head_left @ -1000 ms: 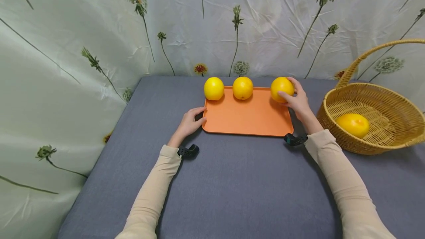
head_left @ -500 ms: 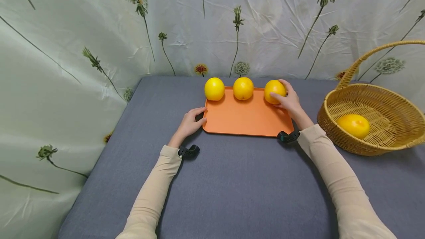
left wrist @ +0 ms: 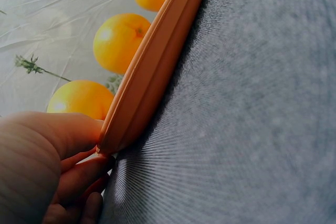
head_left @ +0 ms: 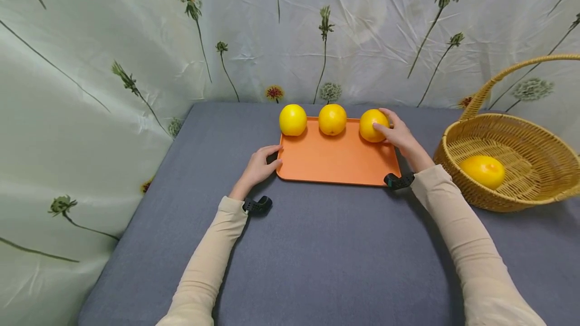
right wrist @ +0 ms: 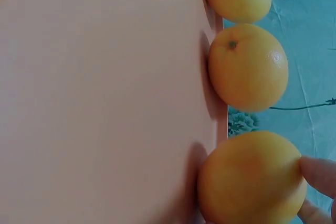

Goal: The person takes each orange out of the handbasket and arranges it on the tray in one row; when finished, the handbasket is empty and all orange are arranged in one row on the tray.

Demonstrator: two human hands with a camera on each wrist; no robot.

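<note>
1. Where the grey-blue table (head_left: 340, 250) is seen nearest, it is crossed by two beige sleeves (head_left: 208, 255), and a black wrist device (head_left: 258, 206) is worn just past each cuff.
2. By the left hand (head_left: 257, 167), the left end of a flat orange tray (head_left: 337, 160) is gripped, the rim being caught between thumb and fingers, as is shown in the left wrist view.
3. To the right, well apart from the left hand, a woven basket (head_left: 453, 177) with a tall arched handle is set; inside it, one yellow-orange fruit (head_left: 482, 171) is held.
4. At the tray's far right corner, a round fruit (head_left: 368, 127) is clasped by the right hand (head_left: 401, 135), with thumb and fingers curved about it; whether its weight is borne by the tray cannot be told.
5. Along the tray's far edge, a middle fruit (head_left: 333, 119) and a left fruit (head_left: 292, 120) are lined up with the clasped one, gaps being left between them.
6. Farthest back, everything is bordered by a pale, creased curtain (head_left: 254, 24) on which dandelions are printed.
</note>
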